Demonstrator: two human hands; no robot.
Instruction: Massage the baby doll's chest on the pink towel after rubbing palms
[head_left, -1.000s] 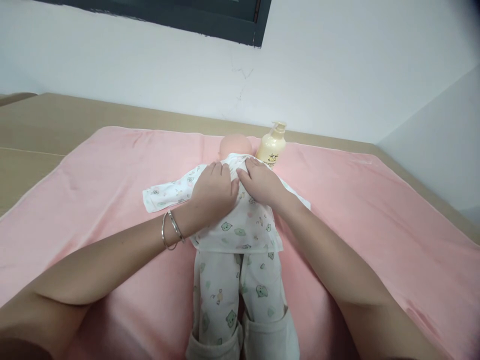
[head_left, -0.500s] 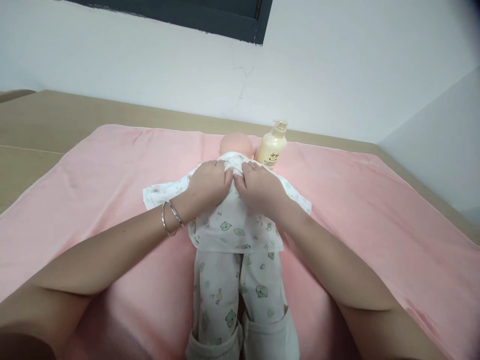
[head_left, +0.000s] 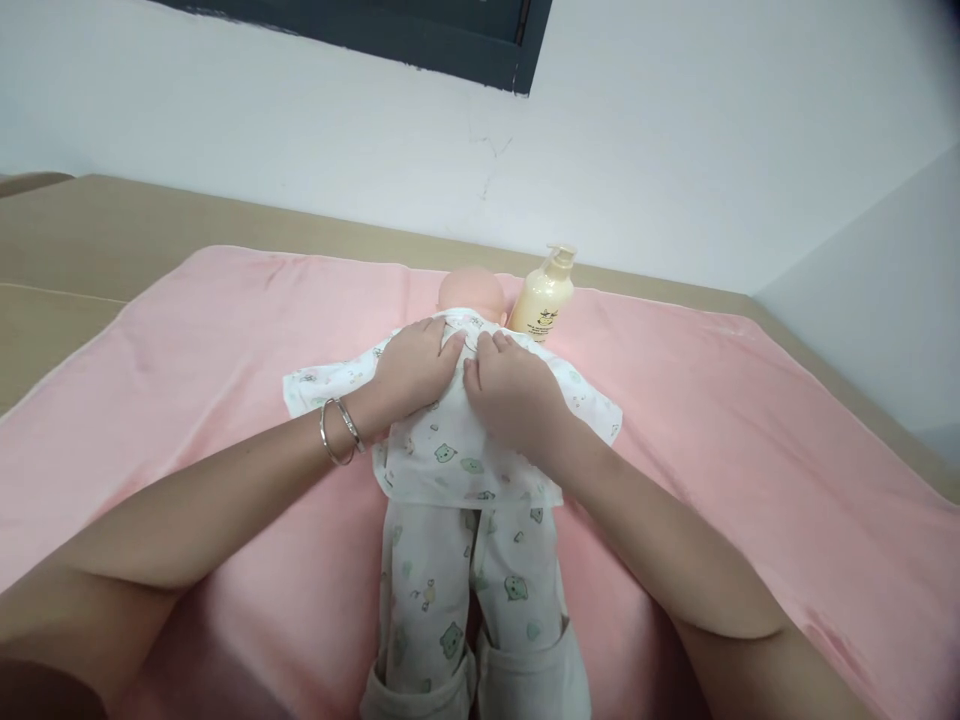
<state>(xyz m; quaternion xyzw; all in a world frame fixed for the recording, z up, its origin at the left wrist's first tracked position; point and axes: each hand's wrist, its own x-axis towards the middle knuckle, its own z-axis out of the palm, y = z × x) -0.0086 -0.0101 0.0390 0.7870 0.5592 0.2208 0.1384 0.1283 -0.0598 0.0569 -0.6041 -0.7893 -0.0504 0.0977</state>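
Note:
A baby doll lies stretched out away from me, its bald head at the far end. It wears a white printed shirt with sleeves spread to both sides, and matching trousers with turned-up cuffs. My left hand rests on the upper left of the shirt, thumb held apart from the fingers. On the upper right of the shirt lies my right hand, its fingers bent a little against the cloth. No cloth shows pinched in either hand. The doll's face and arms are hidden.
A pale yellow pump bottle stands right of the doll's head. Under everything spreads a pink cloth on a wooden table. A white wall with a dark frame rises behind the table.
The cloth bunched between my hands at the top of the shirt has been let go and now lies flatter. My right fingers have shifted slightly down and loosened.

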